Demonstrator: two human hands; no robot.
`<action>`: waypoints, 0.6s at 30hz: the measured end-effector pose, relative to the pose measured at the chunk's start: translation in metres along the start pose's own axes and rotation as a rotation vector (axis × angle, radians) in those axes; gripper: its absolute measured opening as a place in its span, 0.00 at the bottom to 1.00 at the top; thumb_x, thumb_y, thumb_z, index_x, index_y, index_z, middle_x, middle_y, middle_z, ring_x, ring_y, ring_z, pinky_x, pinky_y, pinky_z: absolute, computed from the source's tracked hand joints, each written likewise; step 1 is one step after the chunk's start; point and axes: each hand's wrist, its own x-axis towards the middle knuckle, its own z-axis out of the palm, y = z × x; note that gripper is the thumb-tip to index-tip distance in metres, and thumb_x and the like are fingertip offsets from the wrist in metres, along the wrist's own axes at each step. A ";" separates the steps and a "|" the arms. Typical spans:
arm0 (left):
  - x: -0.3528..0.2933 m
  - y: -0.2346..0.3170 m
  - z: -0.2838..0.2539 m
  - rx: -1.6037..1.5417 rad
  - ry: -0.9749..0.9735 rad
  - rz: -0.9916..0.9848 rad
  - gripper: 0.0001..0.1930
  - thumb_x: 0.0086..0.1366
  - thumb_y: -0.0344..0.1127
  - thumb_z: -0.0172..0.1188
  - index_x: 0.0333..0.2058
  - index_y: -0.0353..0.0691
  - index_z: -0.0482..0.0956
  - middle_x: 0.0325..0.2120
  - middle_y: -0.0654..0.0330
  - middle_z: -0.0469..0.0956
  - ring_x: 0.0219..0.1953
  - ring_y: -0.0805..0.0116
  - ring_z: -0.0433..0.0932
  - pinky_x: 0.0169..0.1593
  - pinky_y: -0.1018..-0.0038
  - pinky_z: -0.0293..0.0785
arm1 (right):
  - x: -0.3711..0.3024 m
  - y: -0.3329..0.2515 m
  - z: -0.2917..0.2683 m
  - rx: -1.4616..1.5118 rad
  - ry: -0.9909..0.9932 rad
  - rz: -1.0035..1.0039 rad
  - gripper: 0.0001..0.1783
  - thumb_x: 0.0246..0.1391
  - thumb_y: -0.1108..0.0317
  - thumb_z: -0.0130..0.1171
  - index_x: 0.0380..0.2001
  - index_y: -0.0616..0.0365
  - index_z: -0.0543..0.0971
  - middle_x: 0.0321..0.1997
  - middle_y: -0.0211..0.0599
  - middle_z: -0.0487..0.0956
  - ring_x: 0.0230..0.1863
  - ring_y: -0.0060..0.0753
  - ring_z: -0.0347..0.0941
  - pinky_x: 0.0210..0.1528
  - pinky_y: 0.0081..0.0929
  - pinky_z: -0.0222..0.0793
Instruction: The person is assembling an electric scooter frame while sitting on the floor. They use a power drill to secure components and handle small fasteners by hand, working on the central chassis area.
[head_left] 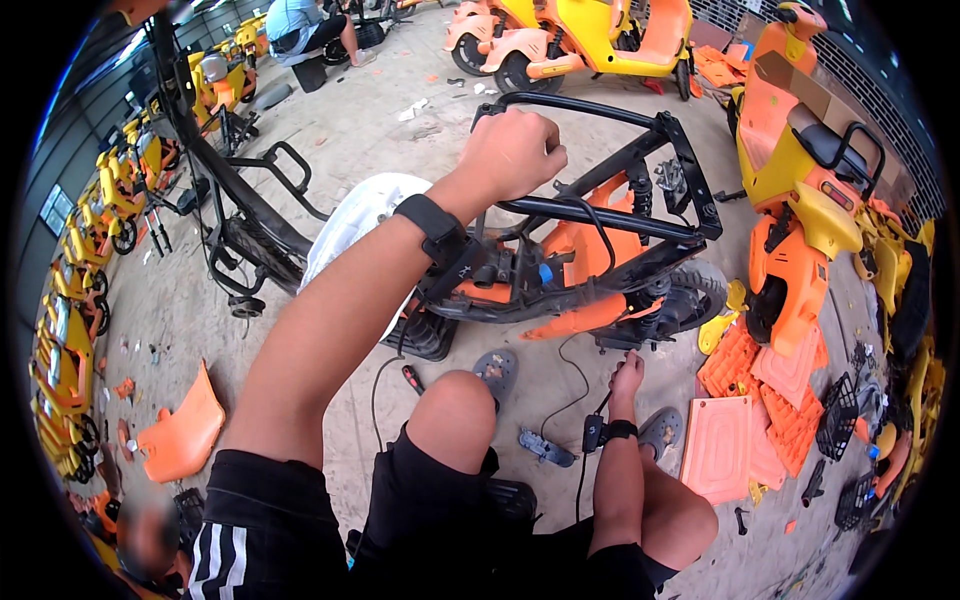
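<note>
A stripped scooter frame (690, 165) of black tubes stands before me, orange panels (605, 250) still inside it. My left hand (510, 153) is closed in a fist over the left end of the upper tubes; whatever lies inside its fingers is hidden. Lower right, my right hand (627, 374) is closed just below the rear wheel (690, 297), near the axle area. Its fingers are small in view, and what they hold cannot be made out. Left of the frame, a white rounded piece (350, 215) shows partly behind my left forearm.
An orange curved panel (185, 425) lies on the floor at left. Orange floor panels (717, 450) and a black basket (836, 415) lie at right. A dark tool-like object (546, 447) sits between my feet. Yellow scooters (625, 40) stand behind; a person (310, 30) sits at far left.
</note>
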 end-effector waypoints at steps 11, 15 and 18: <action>0.001 -0.001 0.000 0.019 -0.001 -0.008 0.14 0.57 0.44 0.56 0.29 0.40 0.85 0.23 0.54 0.82 0.28 0.54 0.81 0.37 0.62 0.77 | -0.007 -0.003 0.008 0.188 0.016 0.052 0.17 0.66 0.50 0.43 0.41 0.52 0.69 0.18 0.25 0.63 0.11 0.17 0.48 0.12 0.19 0.40; 0.004 0.003 0.000 0.011 -0.005 -0.012 0.14 0.57 0.44 0.57 0.30 0.41 0.85 0.23 0.55 0.82 0.28 0.54 0.81 0.37 0.62 0.77 | 0.008 0.000 -0.009 0.216 -0.081 0.124 0.15 0.65 0.51 0.44 0.43 0.50 0.66 0.19 0.26 0.63 0.11 0.17 0.50 0.11 0.19 0.42; 0.001 0.001 -0.002 0.018 -0.010 -0.018 0.14 0.57 0.44 0.57 0.30 0.41 0.85 0.23 0.55 0.82 0.28 0.54 0.81 0.37 0.62 0.77 | 0.006 -0.003 -0.004 0.218 -0.026 0.134 0.15 0.64 0.52 0.45 0.44 0.50 0.66 0.20 0.26 0.64 0.11 0.17 0.50 0.11 0.19 0.42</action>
